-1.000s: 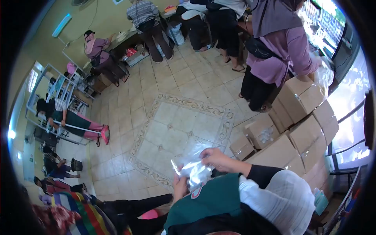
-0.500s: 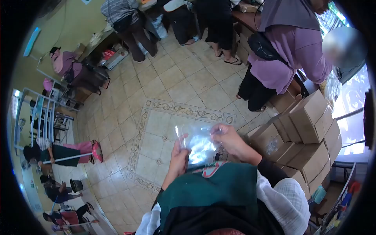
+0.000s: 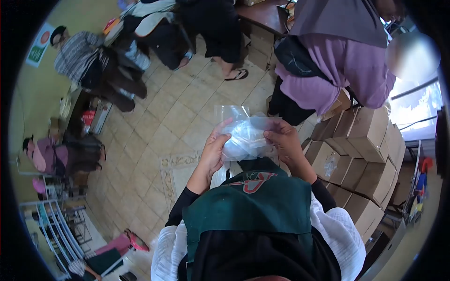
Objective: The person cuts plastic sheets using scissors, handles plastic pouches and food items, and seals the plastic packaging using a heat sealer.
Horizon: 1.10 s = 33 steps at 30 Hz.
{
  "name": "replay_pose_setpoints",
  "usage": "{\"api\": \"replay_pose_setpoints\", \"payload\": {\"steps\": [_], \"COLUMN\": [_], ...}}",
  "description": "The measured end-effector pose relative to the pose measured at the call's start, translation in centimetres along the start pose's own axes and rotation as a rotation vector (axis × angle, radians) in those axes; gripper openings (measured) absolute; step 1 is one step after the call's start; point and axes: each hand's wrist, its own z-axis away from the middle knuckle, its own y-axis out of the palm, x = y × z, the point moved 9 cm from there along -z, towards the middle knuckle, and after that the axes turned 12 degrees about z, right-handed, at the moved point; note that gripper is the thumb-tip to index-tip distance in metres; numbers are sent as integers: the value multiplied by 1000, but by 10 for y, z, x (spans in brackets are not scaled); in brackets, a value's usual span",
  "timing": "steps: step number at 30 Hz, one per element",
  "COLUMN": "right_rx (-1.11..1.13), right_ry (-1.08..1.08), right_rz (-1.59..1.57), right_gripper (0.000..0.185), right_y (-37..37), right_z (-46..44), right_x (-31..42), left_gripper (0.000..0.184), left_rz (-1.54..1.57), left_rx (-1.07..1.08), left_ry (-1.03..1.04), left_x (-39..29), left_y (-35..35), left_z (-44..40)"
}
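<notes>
Clear plastic bags [image 3: 243, 136], thin and shiny, are stretched between my two hands in front of the green apron [image 3: 248, 199]. My left hand [image 3: 215, 146] pinches their left edge, with the thumb lying on the near face. At the right edge, my right hand [image 3: 284, 140] grips the plastic between thumb and fingers. One corner of the plastic stands up above the rest. How many bags there are I cannot tell.
Stacked cardboard boxes [image 3: 365, 136] stand at the right, one holding clear plastic [image 3: 330, 164]. A person in purple [image 3: 328, 70] is just beyond them. Several people stand along the tables [image 3: 265, 16] at the back. Metal racks [image 3: 58, 234] are at the lower left.
The view has turned and moved nearer the person in purple and the boxes. My hands have risen in the view and still hold the plastic, now spread wider between them.
</notes>
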Motion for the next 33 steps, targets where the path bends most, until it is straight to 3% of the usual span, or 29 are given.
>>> {"api": "replay_pose_setpoints", "payload": {"steps": [3, 7, 10, 14, 19, 22, 26, 30, 33], "right_rx": [19, 69, 87, -34, -144, -246, -722, -926, -1062], "right_ry": [-107, -99, -243, -381, -325, -291, -452, -239, -256], "right_rz": [24, 171, 243, 645, 803, 673, 547, -132, -89], "right_gripper": [30, 27, 25, 20, 15, 14, 14, 17, 14], "right_y": [8, 26, 43, 53, 43, 26, -12, -53, -77], "right_z": [-65, -156, -213, -273, -335, -373, -395, -401, -394], "right_x": [17, 46, 77, 112, 146, 151, 184, 172, 170], "left_gripper": [44, 41, 42, 40, 41, 40, 35, 28, 27], "left_rz": [117, 275, -24, -47, -56, -102, -228, -291, -288], "left_rx": [132, 77, 78, 53, 66, 208, 391, 393, 423], "left_ry": [-97, -178, -114, -125, -381, -497, -578, -668, -665], "left_x": [-23, -54, -86, -110, -125, -134, -142, -134, -119], "left_y": [12, -1, -3, -15, -5, 9, 45, 80, 91], "left_z": [-62, -144, -192, -263, -362, -426, -511, -576, -618]}}
